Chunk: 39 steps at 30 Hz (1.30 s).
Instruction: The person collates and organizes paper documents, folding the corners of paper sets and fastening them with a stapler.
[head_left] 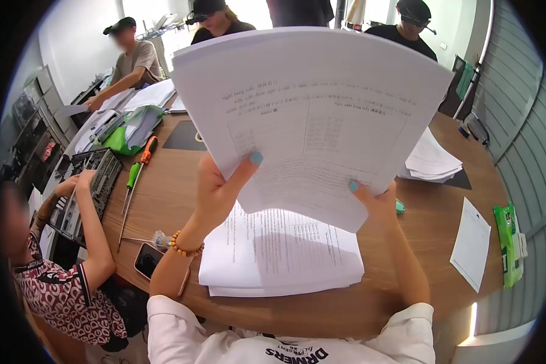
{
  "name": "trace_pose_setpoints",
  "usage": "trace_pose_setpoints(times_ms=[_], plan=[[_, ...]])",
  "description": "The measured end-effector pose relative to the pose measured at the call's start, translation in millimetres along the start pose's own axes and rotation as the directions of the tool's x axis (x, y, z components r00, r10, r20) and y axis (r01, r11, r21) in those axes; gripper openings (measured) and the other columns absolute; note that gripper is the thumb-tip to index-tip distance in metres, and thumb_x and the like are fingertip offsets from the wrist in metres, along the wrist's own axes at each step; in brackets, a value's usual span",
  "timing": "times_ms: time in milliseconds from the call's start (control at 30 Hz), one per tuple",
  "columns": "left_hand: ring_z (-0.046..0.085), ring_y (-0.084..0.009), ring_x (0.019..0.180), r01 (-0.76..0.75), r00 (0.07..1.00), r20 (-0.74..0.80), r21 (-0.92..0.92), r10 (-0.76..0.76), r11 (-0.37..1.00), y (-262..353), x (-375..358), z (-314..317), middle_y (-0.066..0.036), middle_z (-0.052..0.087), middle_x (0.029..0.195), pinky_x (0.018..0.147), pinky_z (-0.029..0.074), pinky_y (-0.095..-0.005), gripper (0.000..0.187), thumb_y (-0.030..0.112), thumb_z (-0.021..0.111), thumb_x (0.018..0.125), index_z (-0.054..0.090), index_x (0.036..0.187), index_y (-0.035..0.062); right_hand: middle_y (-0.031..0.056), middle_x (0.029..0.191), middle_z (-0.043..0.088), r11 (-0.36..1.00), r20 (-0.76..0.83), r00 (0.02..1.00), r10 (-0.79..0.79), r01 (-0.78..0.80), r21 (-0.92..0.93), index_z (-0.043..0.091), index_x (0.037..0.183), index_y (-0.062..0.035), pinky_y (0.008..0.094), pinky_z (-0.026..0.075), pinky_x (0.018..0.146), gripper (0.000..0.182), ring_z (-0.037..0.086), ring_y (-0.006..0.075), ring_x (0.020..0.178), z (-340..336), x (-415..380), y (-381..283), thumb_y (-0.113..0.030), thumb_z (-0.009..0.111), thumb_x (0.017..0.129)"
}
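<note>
Both of my hands hold up a thick stack of printed paper sheets, bent in a curve above the table. My left hand grips its lower left side, thumb on the front and fingers behind. On the lower right side, my right hand pinches the sheets the same way, its fingers mostly hidden. Below lies a second pile of printed sheets, flat on the table in front of me. A beaded bracelet circles my left wrist.
On the wooden table are a phone, screwdrivers, another paper pile, a single sheet and a green wipes pack. At left, a person's hands touch a metal device. Other people sit across the table.
</note>
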<state>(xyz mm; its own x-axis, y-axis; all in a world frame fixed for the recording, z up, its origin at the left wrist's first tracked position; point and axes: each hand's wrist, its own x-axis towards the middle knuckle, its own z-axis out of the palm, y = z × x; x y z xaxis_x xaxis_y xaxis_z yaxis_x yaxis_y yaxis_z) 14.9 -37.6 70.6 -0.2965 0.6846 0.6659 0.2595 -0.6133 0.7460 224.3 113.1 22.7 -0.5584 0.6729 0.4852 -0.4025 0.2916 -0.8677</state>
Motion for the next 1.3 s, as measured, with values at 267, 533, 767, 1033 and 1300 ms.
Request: trace_pose_setpoints(times_ms=[267, 533, 767, 1033, 1300], plan=[[0.055, -0.0103, 0.084, -0.038, 0.979, 0.202, 0.110, 0.015, 0.993, -27, -12, -25, -0.009, 0.059, 0.095, 0.070, 0.046, -0.0238, 0.024, 0.003, 0.058, 0.079, 0.052, 0.101, -0.0011, 0.0094, 0.087, 0.063, 0.997, 0.193, 0.981, -0.010, 0.024, -0.069, 0.060, 0.092, 0.0033, 0.0249, 0.048, 0.066, 0.023, 0.059, 0.0126, 0.078, -16, -3, 15, 0.001, 0.064, 0.070], [0.052, -0.0088, 0.082, -0.020, 0.996, -0.080, 0.121, 0.029, 0.992, -27, -16, 5, -0.006, 0.059, 0.088, 0.067, 0.044, -0.0226, 0.018, 0.007, 0.054, 0.083, 0.052, 0.098, -0.0018, 0.0089, 0.087, 0.063, 0.967, 0.181, 0.972, -0.150, 0.182, -0.180, 0.060, 0.092, 0.0027, 0.0251, 0.049, 0.066, 0.024, 0.059, 0.0121, 0.078, -8, -4, 11, 0.000, 0.066, 0.069], [0.049, -0.0072, 0.075, 0.066, 0.996, -0.057, 0.003, -0.066, 0.998, -29, -23, -1, -0.005, 0.057, 0.086, 0.065, 0.041, -0.0217, 0.017, 0.009, 0.052, 0.085, 0.052, 0.098, -0.0022, 0.0083, 0.084, 0.063, 0.973, 0.098, 0.992, -0.081, 0.100, -0.208, 0.060, 0.090, 0.0028, 0.0242, 0.048, 0.063, 0.021, 0.058, 0.0113, 0.074, 0, -7, 5, 0.000, 0.065, 0.070], [0.054, -0.0099, 0.088, -0.110, 0.993, 0.023, -0.194, 0.117, 0.975, -2, 4, -6, -0.011, 0.059, 0.098, 0.073, 0.043, -0.0219, 0.030, 0.006, 0.050, 0.085, 0.044, 0.113, -0.0006, 0.0086, 0.082, 0.063, 0.981, 0.136, 0.990, -0.029, 0.054, -0.184, 0.060, 0.089, 0.0029, 0.0239, 0.048, 0.063, 0.020, 0.059, 0.0113, 0.074, -16, 1, -2, 0.000, 0.065, 0.070], [0.055, -0.0114, 0.083, -0.250, 0.954, -0.083, 0.302, 0.287, 0.920, -14, 11, 2, -0.012, 0.059, 0.096, 0.067, 0.042, -0.0224, 0.031, 0.007, 0.048, 0.085, 0.043, 0.115, -0.0018, 0.0083, 0.095, 0.058, 0.946, 0.031, 0.999, -0.026, 0.035, -0.323, 0.050, 0.105, 0.0031, 0.0282, 0.046, 0.071, 0.038, 0.054, 0.0136, 0.085, -5, 4, -15, 0.002, 0.064, 0.069]])
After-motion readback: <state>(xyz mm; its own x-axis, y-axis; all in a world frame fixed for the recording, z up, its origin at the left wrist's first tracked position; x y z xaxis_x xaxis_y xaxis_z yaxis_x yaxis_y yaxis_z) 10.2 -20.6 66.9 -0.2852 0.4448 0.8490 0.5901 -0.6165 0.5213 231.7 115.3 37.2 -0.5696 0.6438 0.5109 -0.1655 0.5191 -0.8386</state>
